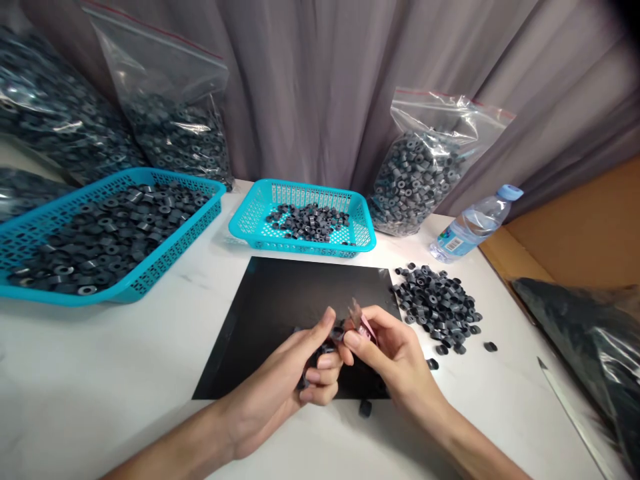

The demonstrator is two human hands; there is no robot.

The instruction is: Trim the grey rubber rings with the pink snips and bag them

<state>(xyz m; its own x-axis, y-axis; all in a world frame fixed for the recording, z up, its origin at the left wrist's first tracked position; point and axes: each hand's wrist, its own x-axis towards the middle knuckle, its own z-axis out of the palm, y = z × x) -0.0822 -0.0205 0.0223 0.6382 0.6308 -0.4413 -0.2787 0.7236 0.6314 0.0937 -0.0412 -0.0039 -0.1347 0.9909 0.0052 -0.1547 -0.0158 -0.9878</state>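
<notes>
Over the black mat, my left hand is closed around several small black rings, partly hidden by the fingers. My right hand pinches a small pink tool with a thin metal tip; its exact kind is unclear. Between the two hands, one black ring is at the right fingertips, close to the left thumb. A loose black piece lies just past the mat's near edge.
A heap of black rings lies right of the mat. Behind are a blue basket with some rings, a fuller basket at left, a bag of rings and a water bottle. A long pointed strip lies far right.
</notes>
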